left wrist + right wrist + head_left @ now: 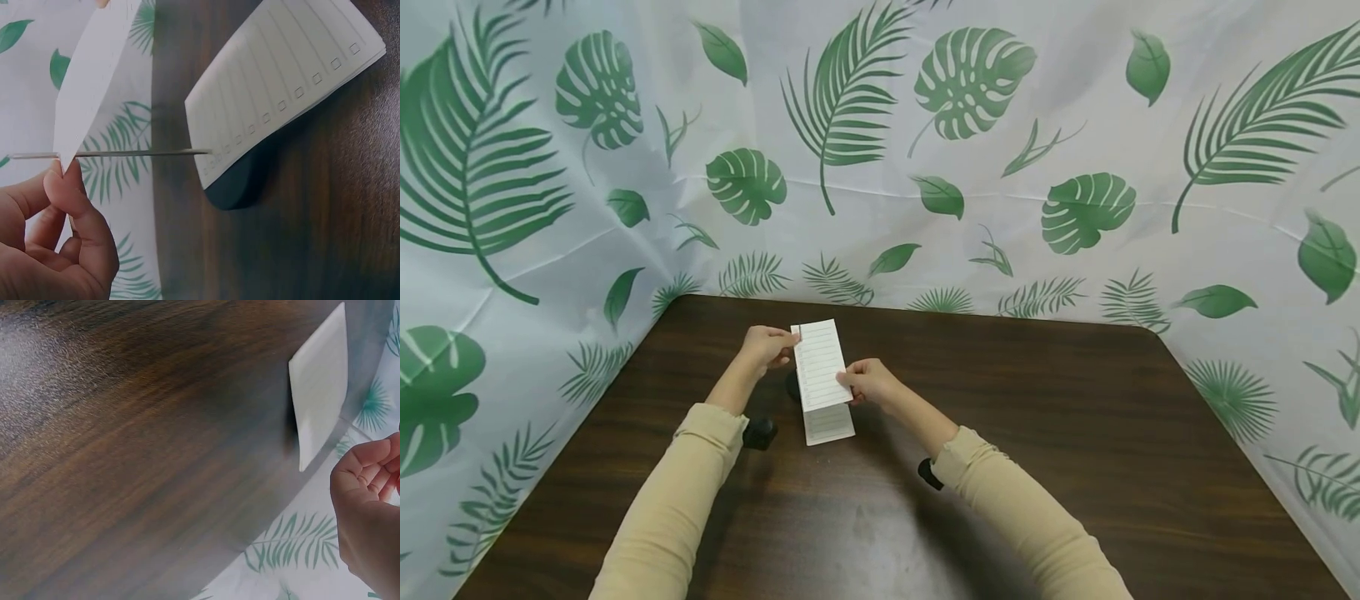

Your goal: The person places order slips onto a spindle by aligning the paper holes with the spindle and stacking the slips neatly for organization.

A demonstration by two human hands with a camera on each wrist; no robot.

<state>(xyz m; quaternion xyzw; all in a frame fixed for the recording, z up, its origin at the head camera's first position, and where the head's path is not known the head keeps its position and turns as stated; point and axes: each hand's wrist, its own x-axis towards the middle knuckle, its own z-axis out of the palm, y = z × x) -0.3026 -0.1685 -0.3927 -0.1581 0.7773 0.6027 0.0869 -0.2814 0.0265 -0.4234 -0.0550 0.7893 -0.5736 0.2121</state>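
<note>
Both hands hold a white lined sheet of paper (822, 363) above a stack of checklist sheets (830, 425). My left hand (766, 346) pinches its upper left corner; in the left wrist view, the left hand (62, 231) grips that corner right at a thin metal spike (137, 153). The spike seems to pass through the sheet, and its lower end enters the stack (275, 87). Under the stack shows a black base (237, 187). My right hand (868, 382) pinches the sheet's lower right edge. In the right wrist view, the right hand's (369, 500) fingertips are cut off.
A dark wood-grain table (1075, 467) carries the stack left of its middle. White curtains with green leaves (880, 150) hang behind and at the sides. A dark wrist camera (760, 433) sits under the left cuff, another (930, 474) under the right.
</note>
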